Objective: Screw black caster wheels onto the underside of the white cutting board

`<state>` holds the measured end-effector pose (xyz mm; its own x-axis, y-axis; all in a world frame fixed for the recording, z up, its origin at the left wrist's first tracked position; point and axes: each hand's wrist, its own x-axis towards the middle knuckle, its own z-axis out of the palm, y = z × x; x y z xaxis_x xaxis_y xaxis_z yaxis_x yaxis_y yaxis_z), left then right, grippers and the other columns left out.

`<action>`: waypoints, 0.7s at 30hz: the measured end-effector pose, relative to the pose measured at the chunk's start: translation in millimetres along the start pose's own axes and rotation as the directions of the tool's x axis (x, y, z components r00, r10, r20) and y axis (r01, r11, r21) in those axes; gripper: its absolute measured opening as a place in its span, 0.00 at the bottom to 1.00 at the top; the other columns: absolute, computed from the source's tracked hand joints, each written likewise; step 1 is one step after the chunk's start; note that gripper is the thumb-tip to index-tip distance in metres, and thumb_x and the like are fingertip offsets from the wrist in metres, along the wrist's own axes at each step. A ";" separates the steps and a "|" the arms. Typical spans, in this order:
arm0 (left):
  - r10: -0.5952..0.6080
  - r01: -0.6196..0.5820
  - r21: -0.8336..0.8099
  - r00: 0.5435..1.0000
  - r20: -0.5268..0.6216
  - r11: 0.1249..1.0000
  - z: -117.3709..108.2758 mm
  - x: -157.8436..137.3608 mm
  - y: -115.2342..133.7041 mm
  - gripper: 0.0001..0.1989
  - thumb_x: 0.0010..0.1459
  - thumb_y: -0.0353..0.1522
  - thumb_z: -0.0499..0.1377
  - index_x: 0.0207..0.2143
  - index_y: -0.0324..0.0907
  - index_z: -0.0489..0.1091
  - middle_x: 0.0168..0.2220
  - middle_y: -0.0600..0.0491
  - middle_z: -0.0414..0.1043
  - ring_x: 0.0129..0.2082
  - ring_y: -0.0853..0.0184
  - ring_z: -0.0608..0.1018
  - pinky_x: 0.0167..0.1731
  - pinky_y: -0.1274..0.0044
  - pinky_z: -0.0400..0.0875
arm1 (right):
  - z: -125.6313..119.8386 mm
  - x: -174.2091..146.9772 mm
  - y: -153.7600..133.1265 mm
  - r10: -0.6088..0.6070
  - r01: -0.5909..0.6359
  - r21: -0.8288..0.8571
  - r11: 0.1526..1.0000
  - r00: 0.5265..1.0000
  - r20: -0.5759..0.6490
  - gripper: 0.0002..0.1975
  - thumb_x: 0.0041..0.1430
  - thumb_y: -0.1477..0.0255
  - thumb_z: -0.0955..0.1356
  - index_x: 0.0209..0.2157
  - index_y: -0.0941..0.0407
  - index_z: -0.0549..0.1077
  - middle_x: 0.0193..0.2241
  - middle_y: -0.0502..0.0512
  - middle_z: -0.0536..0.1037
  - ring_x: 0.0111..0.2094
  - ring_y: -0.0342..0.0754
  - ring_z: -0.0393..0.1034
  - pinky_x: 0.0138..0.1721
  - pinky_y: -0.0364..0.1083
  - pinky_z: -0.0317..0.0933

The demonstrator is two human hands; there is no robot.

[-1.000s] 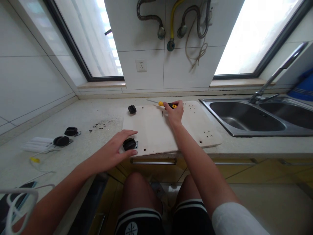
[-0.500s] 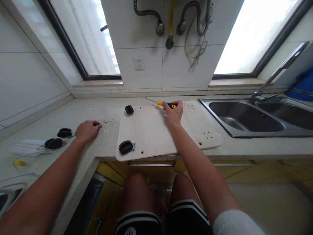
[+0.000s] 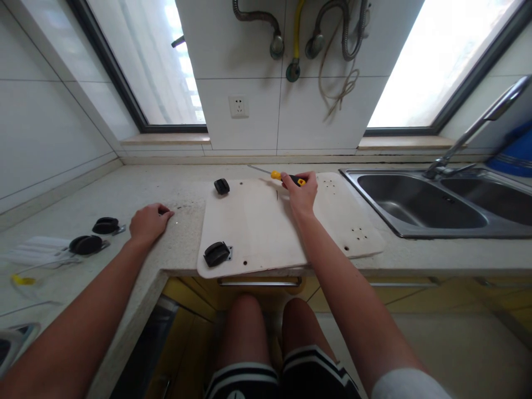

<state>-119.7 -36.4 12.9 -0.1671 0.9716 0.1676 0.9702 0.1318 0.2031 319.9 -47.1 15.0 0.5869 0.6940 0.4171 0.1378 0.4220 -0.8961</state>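
Note:
A screwdriver (image 3: pixel 276 175) with a yellow and black handle lies in my right hand (image 3: pixel 304 195), its shaft pointing left over the back of a pale wooden board (image 3: pixel 257 221). My fingers wrap round the handle. Two black caster wheels, a rear one (image 3: pixel 221 187) and a front one (image 3: pixel 216 254), sit at the board's left corners. Left of the board, my left hand (image 3: pixel 149 223) rests low on the counter with its fingers curled together; whatever they may hold is hidden. Small dark bits (image 3: pixel 185 205) lie just beyond its fingertips. Groups of holes mark the board's right end.
Two more casters, one (image 3: pixel 105 225) behind the other (image 3: pixel 85 244), lie left of my left hand beside a white plastic item (image 3: pixel 39 250). On the right is a steel double sink (image 3: pixel 394 230) with a tap (image 3: pixel 477 124). The counter's front edge (image 3: pixel 183 271) runs along the board's near side.
The view has shifted slightly. Both hands keep nearly the same pose, and the screwdriver stays in my right hand above the board.

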 end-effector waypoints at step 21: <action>0.101 -0.100 0.033 0.994 -0.030 0.994 -0.8 -1.4 15.3 0.15 0.61 0.40 0.61 0.43 0.41 0.81 0.45 0.35 0.85 0.49 0.40 0.83 0.51 0.60 0.75 | 3.2 -0.8 -7.1 0.065 -0.060 0.147 0.987 0.997 -0.030 0.17 0.72 0.63 0.75 0.54 0.58 0.77 0.48 0.56 0.81 0.44 0.47 0.79 0.45 0.49 0.80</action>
<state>-104.8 -35.9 16.5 -0.0737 0.9736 0.2159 0.9873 0.0406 0.1538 315.8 -48.8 21.6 0.6181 0.7021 0.3534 -0.0160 0.4607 -0.8874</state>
